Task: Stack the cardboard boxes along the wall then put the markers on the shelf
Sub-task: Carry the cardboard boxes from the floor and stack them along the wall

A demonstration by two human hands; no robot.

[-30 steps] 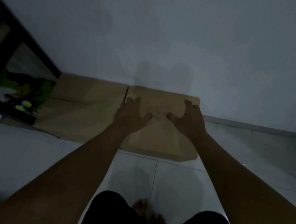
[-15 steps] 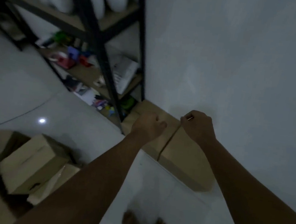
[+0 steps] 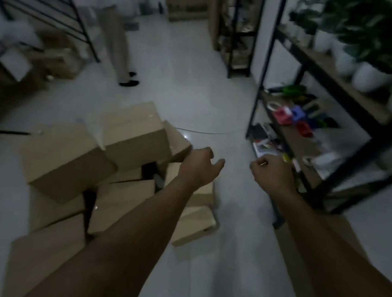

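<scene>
Your view is dim and motion-blurred, looking down a pale glossy tiled floor [image 3: 197, 80]. The landmark is a loose heap of plain brown cardboard boxes [image 3: 116, 164] on that floor.

Your left hand [image 3: 199, 166] hangs in the air at the heap's right edge, just above one of its boxes. Its grip is apart: the fingers are loosely curved, the thumb points away, and it holds nothing.

Your right hand [image 3: 272, 174] is further right of the heap, over bare floor, apart from the left hand. Its fingers are curled inward; a small pale glint shows at the knuckles, and you cannot tell whether that grip is closed on something.

Right of the heap, beyond your right hand, stands a black metal-framed shelf with wooden boards [image 3: 312, 141]. Its lower board carries small red and blue objects [image 3: 290, 114] and other clutter too blurred to name; markers cannot be made out. Its upper board carries white pots of green leafy plants [image 3: 367, 72].

A flat brown cardboard sheet [image 3: 341, 229] lies on the floor beneath your right forearm.

Beyond the heap, at its far left, another person's legs in light trousers and dark shoes [image 3: 119, 43] stand on the floor.
</scene>
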